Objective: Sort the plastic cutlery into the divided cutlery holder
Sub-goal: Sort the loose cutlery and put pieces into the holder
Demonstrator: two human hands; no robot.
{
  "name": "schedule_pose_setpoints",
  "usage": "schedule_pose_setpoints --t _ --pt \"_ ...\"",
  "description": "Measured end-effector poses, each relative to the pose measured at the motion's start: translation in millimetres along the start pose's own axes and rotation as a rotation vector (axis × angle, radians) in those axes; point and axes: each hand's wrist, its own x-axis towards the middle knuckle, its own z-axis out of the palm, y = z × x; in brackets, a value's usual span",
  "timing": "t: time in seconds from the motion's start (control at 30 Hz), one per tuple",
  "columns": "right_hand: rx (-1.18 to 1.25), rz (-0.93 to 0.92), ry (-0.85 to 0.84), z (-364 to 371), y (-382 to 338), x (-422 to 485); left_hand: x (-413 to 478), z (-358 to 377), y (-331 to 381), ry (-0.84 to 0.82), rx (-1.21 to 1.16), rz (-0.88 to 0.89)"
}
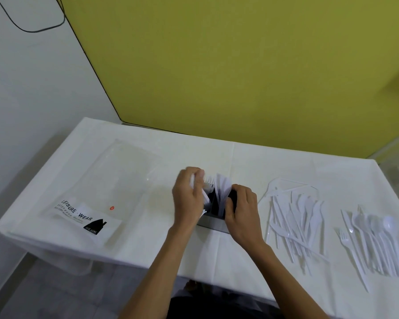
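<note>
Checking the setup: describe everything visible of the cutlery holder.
The cutlery holder is a box, dark inside with dividers, with a grey front wall, upright on the white-clothed table. In it stands white plastic cutlery, fork tines up. The right hand grips its right side; the left hand, holding white pieces, is at its left.

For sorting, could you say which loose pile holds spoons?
The rightmost white plastic cutlery pile: spoon bowls show there; the other white pile shows knives.

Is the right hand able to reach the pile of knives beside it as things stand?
Probably yes. The right hand grips the side of the holder, and the knives lie close on its right with nothing standing between; it must first let go.
</note>
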Motion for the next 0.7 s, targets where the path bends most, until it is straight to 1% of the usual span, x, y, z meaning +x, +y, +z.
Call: schedule_pose_setpoints --t 0.03,0.1,0.2,0.27,0.3,0.4,0.43,0.5,0.63,0.7 --pt "0.002 0.002 -0.001 0.6 0.2 -0.1 -5.1 4.6 -3.0 -0.086 0.058 0.035" --pt "0.009 0.006 -0.002 1.4 0.4 0.0 -14.3 10.6 -6.1 -0.239 0.12 0.049" --pt "0.023 0.007 -0.002 1.0 0.0 0.2 -17.2 3.7 -5.0 -0.318 0.099 0.02" --pt "0.016 0.002 0.002 0.8 -0.1 0.5 -14.2 -11.6 -3.8 -0.354 0.087 -0.006" --pt "0.01 -0.001 0.004 0.9 0.1 0.5 -12.9 -21.3 -4.7 -0.397 0.107 -0.022" --pt "0.0 0.006 0.012 1.6 0.6 0.8 -15.1 -50.1 -10.6 -0.624 0.285 -0.072" --pt "-0.003 0.008 0.012 2.2 0.7 0.9 -16.5 -55.8 -13.2 -0.677 0.337 -0.076" --pt "-0.01 0.008 0.012 3.2 0.8 0.8 -15.8 -58.5 -16.3 -0.688 0.372 -0.077" --pt "-0.004 0.012 0.015 4.5 1.3 0.6 -5.4 -41.5 -6.5 -0.568 0.331 -0.054" --pt "-0.005 0.012 0.015 4.2 1.8 1.4 2.2 -28.8 2.3 -0.485 0.312 -0.07"
